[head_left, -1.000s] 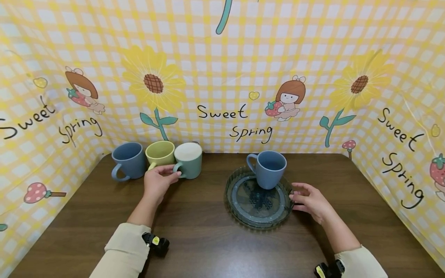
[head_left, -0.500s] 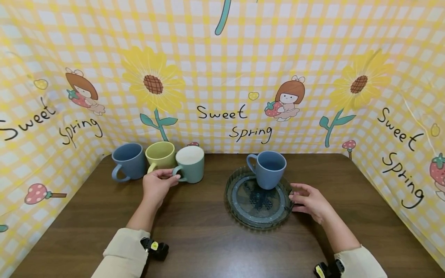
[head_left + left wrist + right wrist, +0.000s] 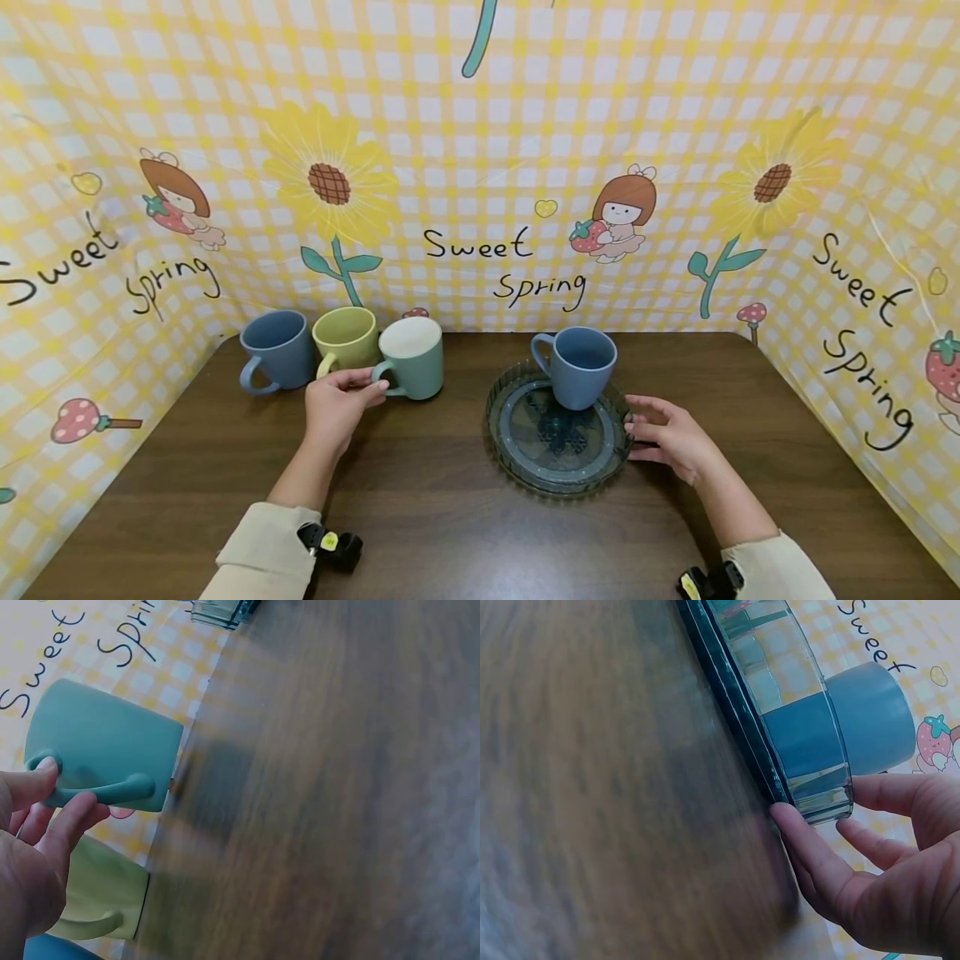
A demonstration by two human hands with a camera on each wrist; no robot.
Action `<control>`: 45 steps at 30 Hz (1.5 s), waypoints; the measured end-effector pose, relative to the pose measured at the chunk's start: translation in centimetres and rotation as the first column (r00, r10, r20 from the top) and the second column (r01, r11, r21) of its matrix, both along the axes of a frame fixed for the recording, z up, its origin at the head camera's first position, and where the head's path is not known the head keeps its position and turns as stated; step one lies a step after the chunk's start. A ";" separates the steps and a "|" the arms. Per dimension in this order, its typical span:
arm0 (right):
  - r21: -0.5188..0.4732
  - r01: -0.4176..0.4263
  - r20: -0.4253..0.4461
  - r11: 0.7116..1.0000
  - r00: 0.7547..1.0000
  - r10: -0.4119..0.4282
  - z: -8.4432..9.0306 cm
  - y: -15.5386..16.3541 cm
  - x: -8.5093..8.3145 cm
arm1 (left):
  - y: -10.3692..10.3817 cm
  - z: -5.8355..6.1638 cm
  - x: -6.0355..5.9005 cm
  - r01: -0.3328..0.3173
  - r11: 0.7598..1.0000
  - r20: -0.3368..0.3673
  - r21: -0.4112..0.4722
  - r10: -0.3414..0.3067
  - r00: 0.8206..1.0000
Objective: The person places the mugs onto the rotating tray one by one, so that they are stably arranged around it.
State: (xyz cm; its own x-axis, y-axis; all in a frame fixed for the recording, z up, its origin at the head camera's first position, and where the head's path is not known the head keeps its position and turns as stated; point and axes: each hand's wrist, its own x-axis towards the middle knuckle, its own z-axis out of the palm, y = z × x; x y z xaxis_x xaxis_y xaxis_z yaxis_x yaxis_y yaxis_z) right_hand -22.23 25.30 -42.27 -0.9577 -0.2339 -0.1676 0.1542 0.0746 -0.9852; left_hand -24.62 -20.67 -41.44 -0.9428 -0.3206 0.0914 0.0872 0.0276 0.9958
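Note:
My left hand (image 3: pixel 333 408) pinches the handle of a teal mug (image 3: pixel 420 367) with a whitish inside. The teal mug stays upright, close over the table, with a dark shadow beside its base in the left wrist view. Just behind my left fingers are a yellow-green mug (image 3: pixel 347 333) and a dark blue mug (image 3: pixel 288 354). My right hand (image 3: pixel 671 433) grips the right side of a round smoked-glass tray (image 3: pixel 498 446), fingertips at its rim and lower edge. A blue mug (image 3: pixel 581 367) stands upright toward the back of that tray, its handle pointing left.
The brown wooden table (image 3: pixel 450 533) is enclosed at the back and sides by a yellow checked cloth (image 3: pixel 480 150) printed with flowers and figures. Each wrist carries a small black camera, as on the left sleeve (image 3: pixel 258 542).
My left hand has brought the teal mug slightly right and toward me, away from the yellow-green mug. The right hand, the tray and the blue mug on it stay in place.

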 end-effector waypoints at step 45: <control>-0.020 0.020 0.014 1.000 1.000 -0.019 -0.1 -0.2 0.5 | 2.5 3.0 0.4 0.148 0.988 -0.078 0.050 -0.144 0.987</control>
